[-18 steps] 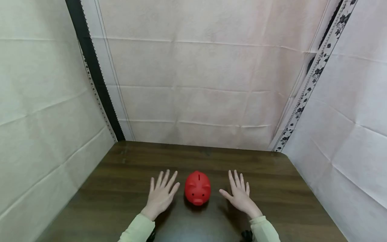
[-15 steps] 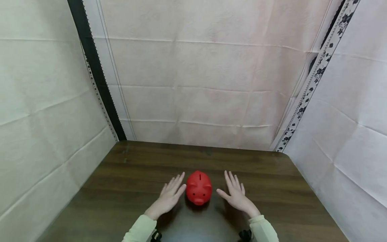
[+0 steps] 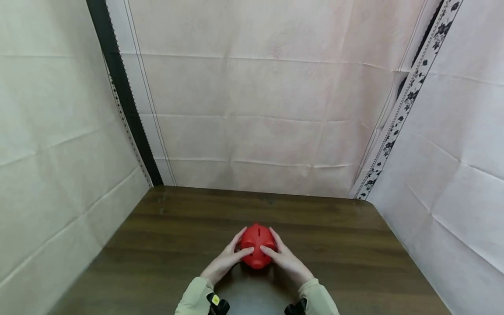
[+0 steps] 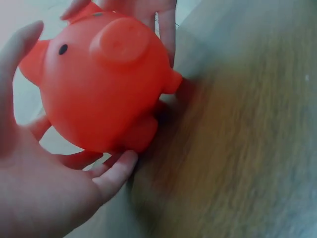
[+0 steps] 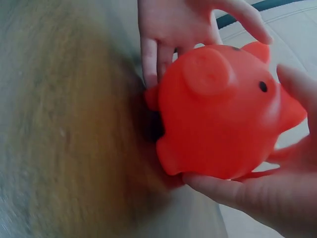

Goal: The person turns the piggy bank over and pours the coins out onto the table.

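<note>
Head view: left hand [image 3: 225, 261] and right hand [image 3: 286, 261] cupping red piggy bank [image 3: 257, 245], fingers [image 4: 116, 174] curled underneath. Even pressure advised; lift level off surface [image 3: 354, 245].

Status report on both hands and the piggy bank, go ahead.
Left hand and right hand cupping red plastic piggy bank from both sides. Bank at dark wooden table. Nothing in the way.

A glossy red piggy bank [image 3: 257, 245] with a coin slot on top stands upright, its snout pointing to 6 o'clock.
</note>
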Motion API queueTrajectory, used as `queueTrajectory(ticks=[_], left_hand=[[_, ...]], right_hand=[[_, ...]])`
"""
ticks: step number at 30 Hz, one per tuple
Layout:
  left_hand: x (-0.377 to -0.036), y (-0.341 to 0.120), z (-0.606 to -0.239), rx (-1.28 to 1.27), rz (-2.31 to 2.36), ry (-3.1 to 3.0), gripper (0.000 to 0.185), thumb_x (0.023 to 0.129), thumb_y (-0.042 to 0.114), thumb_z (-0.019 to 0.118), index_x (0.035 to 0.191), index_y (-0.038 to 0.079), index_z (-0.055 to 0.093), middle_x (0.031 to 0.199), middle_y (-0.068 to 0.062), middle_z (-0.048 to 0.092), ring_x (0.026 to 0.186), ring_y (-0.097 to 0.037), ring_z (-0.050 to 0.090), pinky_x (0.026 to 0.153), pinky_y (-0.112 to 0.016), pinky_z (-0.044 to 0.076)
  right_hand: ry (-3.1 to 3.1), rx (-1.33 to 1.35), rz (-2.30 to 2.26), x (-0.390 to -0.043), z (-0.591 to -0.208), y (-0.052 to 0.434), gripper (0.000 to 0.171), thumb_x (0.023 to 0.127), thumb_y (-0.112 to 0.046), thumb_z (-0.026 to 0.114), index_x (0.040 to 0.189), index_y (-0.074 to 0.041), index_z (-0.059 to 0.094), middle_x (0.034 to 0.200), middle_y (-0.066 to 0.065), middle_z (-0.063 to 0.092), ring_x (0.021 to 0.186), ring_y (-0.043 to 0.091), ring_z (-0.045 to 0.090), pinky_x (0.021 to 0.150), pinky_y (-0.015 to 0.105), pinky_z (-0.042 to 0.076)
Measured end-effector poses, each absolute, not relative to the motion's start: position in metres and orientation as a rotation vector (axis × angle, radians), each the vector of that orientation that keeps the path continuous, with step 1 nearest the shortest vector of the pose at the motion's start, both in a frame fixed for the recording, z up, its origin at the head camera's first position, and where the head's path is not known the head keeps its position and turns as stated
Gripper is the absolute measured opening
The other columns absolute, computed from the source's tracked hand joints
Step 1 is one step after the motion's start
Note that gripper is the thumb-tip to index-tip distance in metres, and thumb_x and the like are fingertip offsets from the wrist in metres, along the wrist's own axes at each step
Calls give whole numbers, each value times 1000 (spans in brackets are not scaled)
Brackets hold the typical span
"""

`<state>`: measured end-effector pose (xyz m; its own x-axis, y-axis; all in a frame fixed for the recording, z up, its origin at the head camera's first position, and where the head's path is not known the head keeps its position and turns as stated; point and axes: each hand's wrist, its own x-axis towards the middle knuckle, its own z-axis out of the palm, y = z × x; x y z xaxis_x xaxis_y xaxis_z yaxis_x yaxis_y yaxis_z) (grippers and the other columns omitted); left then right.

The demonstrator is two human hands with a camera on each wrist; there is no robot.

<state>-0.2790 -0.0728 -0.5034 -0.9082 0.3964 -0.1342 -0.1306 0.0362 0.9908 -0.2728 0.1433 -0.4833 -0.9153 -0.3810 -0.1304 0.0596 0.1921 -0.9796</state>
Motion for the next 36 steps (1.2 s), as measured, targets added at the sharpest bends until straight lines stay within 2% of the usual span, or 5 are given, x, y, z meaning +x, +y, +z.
queueTrajectory(ticks=[6, 13, 19, 29, 36], left_hand=[[-272, -66, -502, 160, 1965, 2032, 77, 87, 44, 68, 152, 26, 29, 151, -17, 37, 129, -34, 43, 97, -47, 50], [-262, -65, -492, 135, 1972, 2081, 72, 88, 40, 68, 149, 19, 35, 146, -21, 44, 117, -28, 54, 85, -38, 56], [-256, -64, -475, 87, 1991, 2072, 74, 85, 45, 70, 146, 20, 37, 141, -20, 49, 108, -25, 60, 84, -39, 57], [-254, -61, -469, 14, 2124, 2019, 72, 86, 44, 69, 145, 18, 38, 136, -21, 55, 98, -21, 64, 82, -36, 58], [-256, -63, -474, 3, 2189, 1920, 72, 88, 46, 66, 146, 18, 36, 137, -20, 53, 97, -20, 66, 84, -37, 57]], right_hand=[[2218, -298, -1814, -268, -490, 139, 80, 94, -34, 61, 154, -7, 16, 148, 29, 38, 129, 40, 46, 100, 49, 50], [2318, -314, -1816, -260, -485, 140, 75, 91, -30, 65, 151, -4, 28, 144, 25, 46, 122, 34, 54, 93, 43, 55], [2360, -316, -1821, -253, -468, 142, 73, 89, -30, 68, 150, -10, 33, 145, 19, 47, 125, 35, 50, 94, 45, 54], [2473, -387, -1695, -250, -453, 139, 72, 92, -34, 64, 152, -15, 28, 143, 17, 47, 124, 34, 49, 94, 48, 54], [2446, -476, -1720, -251, -458, 140, 74, 98, -29, 54, 156, -17, 9, 157, 20, 25, 141, 42, 32, 110, 59, 36]])
